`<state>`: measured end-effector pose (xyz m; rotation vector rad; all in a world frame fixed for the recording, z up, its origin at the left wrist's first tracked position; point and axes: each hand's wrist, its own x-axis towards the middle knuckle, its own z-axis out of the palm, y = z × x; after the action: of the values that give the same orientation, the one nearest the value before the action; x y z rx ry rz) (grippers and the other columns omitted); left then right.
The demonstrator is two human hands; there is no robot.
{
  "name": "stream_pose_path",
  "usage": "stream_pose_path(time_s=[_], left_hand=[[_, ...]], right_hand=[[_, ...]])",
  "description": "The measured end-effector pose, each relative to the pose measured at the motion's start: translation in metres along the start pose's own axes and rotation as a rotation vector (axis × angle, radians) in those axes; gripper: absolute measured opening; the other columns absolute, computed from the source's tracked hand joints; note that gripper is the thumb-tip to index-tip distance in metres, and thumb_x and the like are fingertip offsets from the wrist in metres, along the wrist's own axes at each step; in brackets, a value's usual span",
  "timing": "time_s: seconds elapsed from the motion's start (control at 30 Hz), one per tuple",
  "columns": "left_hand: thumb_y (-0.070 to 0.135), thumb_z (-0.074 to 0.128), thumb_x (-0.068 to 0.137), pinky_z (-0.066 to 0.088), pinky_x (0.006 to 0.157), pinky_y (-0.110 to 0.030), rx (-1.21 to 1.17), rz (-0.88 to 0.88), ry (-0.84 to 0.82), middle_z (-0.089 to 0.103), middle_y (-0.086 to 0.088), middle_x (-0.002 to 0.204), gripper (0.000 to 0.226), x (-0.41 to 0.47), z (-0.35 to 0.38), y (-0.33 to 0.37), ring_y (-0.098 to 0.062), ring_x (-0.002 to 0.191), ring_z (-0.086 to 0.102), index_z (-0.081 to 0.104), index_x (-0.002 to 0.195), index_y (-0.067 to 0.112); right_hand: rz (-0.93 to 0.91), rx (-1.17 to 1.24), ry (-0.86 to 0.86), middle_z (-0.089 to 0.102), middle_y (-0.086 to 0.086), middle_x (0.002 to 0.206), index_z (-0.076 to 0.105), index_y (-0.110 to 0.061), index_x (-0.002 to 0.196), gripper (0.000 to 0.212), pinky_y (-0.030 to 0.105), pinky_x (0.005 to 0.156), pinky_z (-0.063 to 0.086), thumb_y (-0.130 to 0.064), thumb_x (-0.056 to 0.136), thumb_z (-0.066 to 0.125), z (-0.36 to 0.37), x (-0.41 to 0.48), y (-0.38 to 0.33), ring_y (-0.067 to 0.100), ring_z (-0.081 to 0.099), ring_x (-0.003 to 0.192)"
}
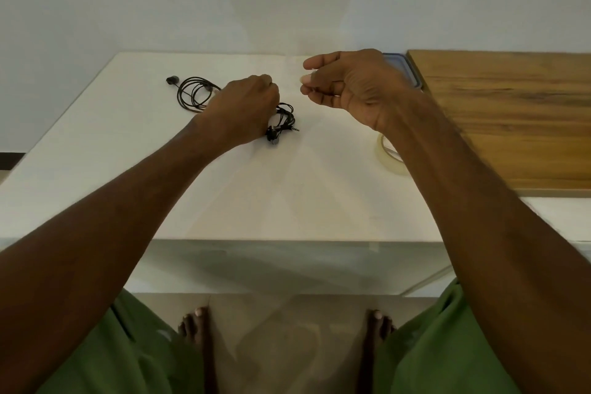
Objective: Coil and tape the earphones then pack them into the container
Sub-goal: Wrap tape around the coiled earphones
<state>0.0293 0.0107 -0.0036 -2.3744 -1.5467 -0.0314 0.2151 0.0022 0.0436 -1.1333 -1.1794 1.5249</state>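
The earphones (284, 122), a tight black bundle with the plug and one earbud poking out at its near side, lie on the white tabletop (287, 201) a little left of centre. The left hand (246, 105) sits on top of them, knuckles up, its grip clenched around the bundle's left part. A second coil (194, 94) of black cable lies looser, flat on the tabletop just left of that hand, with an earbud at its far-left end. The right hand (348, 83) is raised above the tabletop to the right of the bundle and apart from it, fingers curled with thumb and fingertips drawn near each other; whether that grip pinches anything I cannot tell. A clear tape roll (388, 155) lies under the right forearm, partly hidden by it. Behind the right hand shows the corner of the container (403, 69), next to a wooden board (511, 121) along the right.
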Motion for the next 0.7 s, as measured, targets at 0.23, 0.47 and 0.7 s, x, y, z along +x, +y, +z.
stream_pose_path(time_s=[0.23, 0.47, 0.7], left_hand=[[0.002, 0.045, 0.093, 0.033, 0.062, -0.037, -0.001, 0.028, -0.003, 0.053, -0.021, 0.1, 0.008, -0.005, 0.002, 0.001, -0.034, 0.085, 0.051, 0.049, 0.099, 0.001], [-0.007, 0.048, 0.085, 0.03, 0.054, -0.038, -0.117, -0.021, 0.017, 0.046, -0.013, 0.082, 0.022, -0.005, -0.002, 0.002, -0.029, 0.065, 0.04, 0.04, 0.104, 0.001], [-0.004, 0.042, 0.093, 0.042, 0.065, -0.046, -0.471, -0.049, -0.017, 0.06, -0.023, 0.088, 0.013, -0.003, -0.008, -0.001, -0.041, 0.076, 0.054, 0.043, 0.106, -0.004]], right_hand=[[0.001, 0.018, 0.006, 0.07, 0.017, 0.085, 0.067, 0.002, 0.096, 0.022, 0.03, 0.076, 0.061, 0.012, 0.077, 0.067, 0.001, 0.005, 0.002, 0.024, 0.071, 0.073], [0.009, 0.052, -0.006, 0.071, 0.017, 0.084, 0.065, 0.004, 0.103, 0.027, 0.029, 0.075, 0.06, 0.011, 0.077, 0.069, 0.003, 0.007, 0.003, 0.025, 0.07, 0.071], [-0.095, -0.365, 0.085, 0.071, 0.01, 0.089, 0.068, 0.001, 0.104, 0.049, 0.02, 0.061, 0.059, -0.012, 0.063, 0.09, 0.003, 0.009, 0.006, 0.015, 0.067, 0.069]])
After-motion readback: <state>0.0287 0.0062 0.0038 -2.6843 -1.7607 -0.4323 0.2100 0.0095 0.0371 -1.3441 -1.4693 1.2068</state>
